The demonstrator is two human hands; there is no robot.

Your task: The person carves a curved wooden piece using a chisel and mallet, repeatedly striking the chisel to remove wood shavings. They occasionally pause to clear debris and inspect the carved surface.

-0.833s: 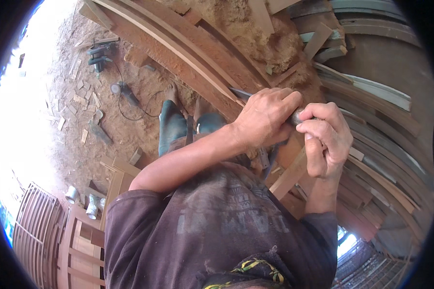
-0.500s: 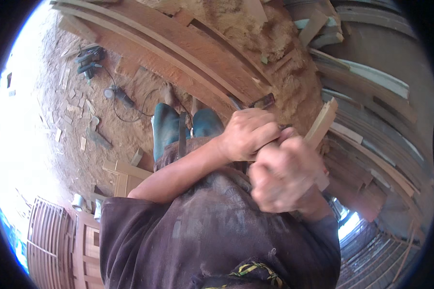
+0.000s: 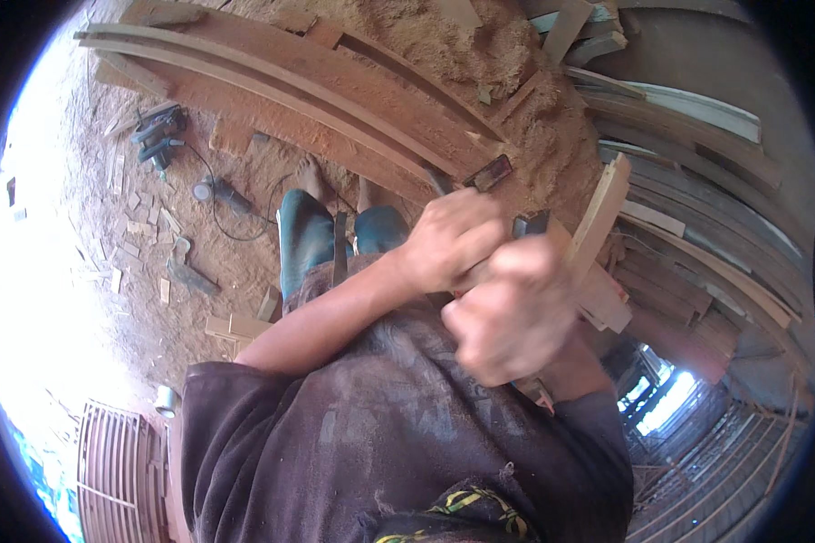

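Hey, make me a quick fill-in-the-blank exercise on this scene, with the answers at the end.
The blurrier hand is the person's ____ one.
In the picture, the left hand sits ____ (higher or lower) than the other.
The foot wears no shoe: it is ____.
The blue-green power tool lies toward the picture's ____ (left or right) edge.
Missing words: right; higher; bare; left.

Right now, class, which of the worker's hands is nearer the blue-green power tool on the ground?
Left. In the picture, the left hand is to the lower right of the power tool; the right hand is farther right and lower.
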